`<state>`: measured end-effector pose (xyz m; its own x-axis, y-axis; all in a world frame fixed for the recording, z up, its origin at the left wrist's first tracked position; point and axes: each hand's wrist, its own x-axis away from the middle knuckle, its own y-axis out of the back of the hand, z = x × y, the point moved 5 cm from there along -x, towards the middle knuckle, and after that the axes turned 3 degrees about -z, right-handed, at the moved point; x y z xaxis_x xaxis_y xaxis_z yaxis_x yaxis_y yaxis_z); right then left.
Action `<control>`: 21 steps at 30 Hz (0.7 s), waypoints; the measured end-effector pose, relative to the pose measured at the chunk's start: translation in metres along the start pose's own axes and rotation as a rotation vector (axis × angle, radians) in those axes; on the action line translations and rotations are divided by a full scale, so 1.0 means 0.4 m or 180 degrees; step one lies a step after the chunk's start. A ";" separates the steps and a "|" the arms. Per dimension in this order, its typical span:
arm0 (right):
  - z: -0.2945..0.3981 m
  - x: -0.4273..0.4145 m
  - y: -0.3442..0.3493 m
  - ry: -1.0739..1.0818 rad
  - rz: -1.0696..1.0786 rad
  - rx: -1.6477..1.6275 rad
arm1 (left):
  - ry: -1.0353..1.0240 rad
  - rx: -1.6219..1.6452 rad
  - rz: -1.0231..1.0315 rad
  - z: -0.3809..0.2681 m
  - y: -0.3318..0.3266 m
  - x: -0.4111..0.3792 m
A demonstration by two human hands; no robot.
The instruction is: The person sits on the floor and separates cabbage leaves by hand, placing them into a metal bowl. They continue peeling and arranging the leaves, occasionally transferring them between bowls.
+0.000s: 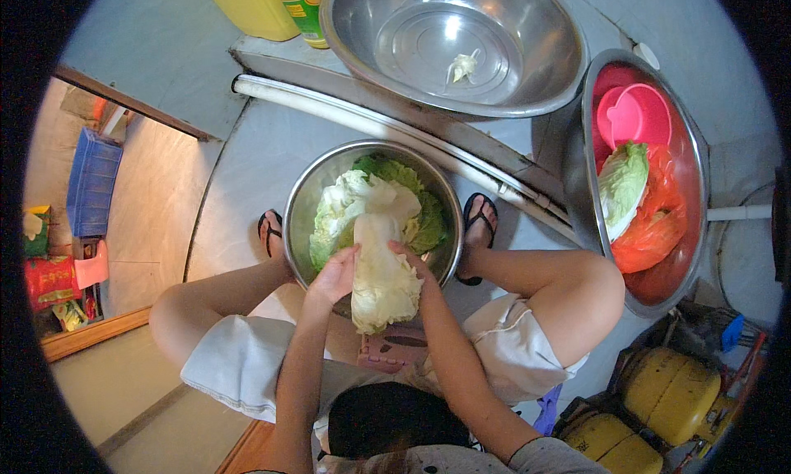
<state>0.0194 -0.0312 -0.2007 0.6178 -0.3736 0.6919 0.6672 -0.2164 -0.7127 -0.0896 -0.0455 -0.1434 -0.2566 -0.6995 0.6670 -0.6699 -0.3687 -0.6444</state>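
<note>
Between both hands is a pale napa cabbage head point(383, 282), its leafy end towards my body. My left hand point(335, 275) grips its left side and my right hand point(415, 264) its right side, with the fingers partly hidden behind it. Just beyond, a steel basin point(455, 227) stands on the floor between my feet. Loose cabbage leaves point(340, 211), pale and dark green, lie inside it, and the cabbage's far end overlaps them in view.
A large steel basin point(544, 48) with a cabbage scrap stands ahead. At right, another basin point(698, 159) holds a pink scoop point(655, 112), a cabbage leaf point(623, 183) and a red plastic bag point(655, 233). A white pipe point(346, 119) crosses the floor; yellow gas cylinders point(670, 387) lie lower right.
</note>
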 end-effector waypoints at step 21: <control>0.143 0.078 -0.346 0.1269 -0.0404 0.4929 | -0.0863 0.1665 0.0435 -0.056 -0.053 0.138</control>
<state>-0.0298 0.0388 -0.0738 0.5509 -0.6792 0.4850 0.6155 0.7231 0.3136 -0.1053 -0.0625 -0.0846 -0.0833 -0.8675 0.4904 -0.1943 -0.4686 -0.8618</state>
